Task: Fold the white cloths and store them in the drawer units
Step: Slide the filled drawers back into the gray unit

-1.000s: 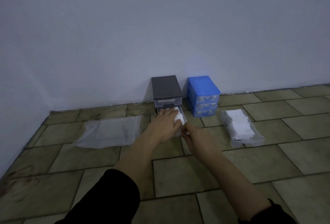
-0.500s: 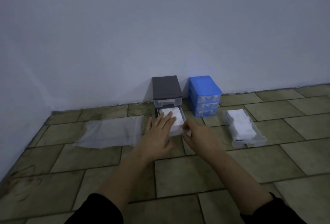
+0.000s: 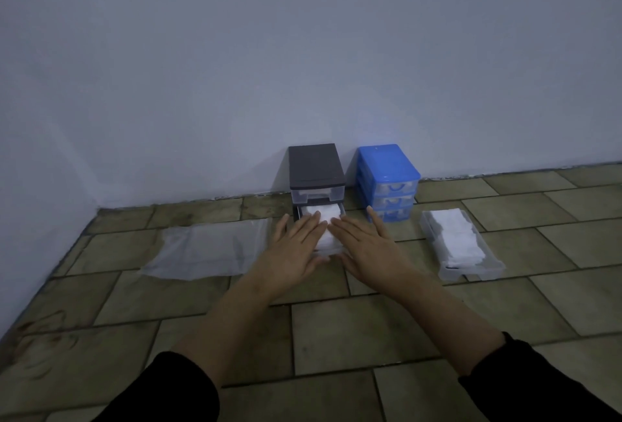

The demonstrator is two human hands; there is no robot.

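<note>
Head view shows left hand (image 3: 296,253) and right hand (image 3: 367,246) flat-fingered, holding nothing, on the pulled-out drawer (image 3: 323,248) of folded cloths (image 3: 321,216); push evenly, straight into the grey unit (image 3: 315,165).

Dim, bluish cast; soft overall, faint shadows, wide-angle bending at edges.

A plain, pale blue-grey wall (image 3: 303,51) fills the upper view. A second wall (image 3: 33,186) meets it at the left corner. The floor (image 3: 370,330) is laid with greenish-brown rectangular tiles, staggered, with dark joints. Lighting is dim.
</note>
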